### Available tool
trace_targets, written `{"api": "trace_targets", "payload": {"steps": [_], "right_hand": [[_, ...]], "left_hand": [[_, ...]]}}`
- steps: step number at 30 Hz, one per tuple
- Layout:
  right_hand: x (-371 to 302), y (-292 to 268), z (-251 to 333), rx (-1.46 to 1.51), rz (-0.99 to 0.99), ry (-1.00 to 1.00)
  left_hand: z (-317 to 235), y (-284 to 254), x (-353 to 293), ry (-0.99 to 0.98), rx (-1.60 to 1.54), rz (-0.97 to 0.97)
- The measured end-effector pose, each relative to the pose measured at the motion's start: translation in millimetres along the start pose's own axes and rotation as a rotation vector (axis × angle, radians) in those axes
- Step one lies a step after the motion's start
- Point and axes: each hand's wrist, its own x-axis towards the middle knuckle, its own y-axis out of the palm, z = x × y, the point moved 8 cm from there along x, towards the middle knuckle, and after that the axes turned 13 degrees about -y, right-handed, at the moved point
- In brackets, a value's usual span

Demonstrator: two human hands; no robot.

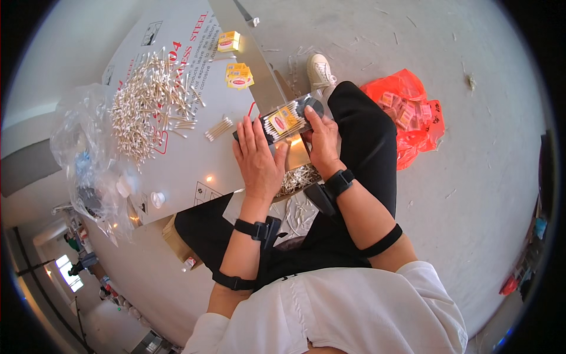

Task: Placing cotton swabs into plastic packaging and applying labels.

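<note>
a workshop, by its swab heap (147,109), film-covered worktable (183,171) and littered grey floor (460,230).

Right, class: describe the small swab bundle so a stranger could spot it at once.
Find the large grey table and its big cotton-swab pile. Right of that pile, near the left hand, lies the small swab bundle. Unlike the tangled pile, its sticks lie side by side.

We make out red and black lettering (200,26) on the grey tabletop (183,171); the clear pack's (295,112) label (278,122) seems too blurred.
</note>
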Motion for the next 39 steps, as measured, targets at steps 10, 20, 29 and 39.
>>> {"api": "trace_targets", "payload": {"steps": [10, 20, 29, 39], "right_hand": [[-2, 3, 3, -0.068, 0.044, -0.015], [1, 20, 14, 0.048, -0.012, -0.092], [9, 15, 9, 0.065, -0.046, -0.024], [43, 3, 25, -0.128, 0.058, 0.018]], "left_hand": [[-5, 11, -1, -0.024, 0.050, -0.002], [-6, 12, -3, -0.016, 0.023, -0.018], [-7, 15, 9, -0.044, 0.070, 0.019], [-4, 14, 6, -0.057, 0.049, -0.008]]}}
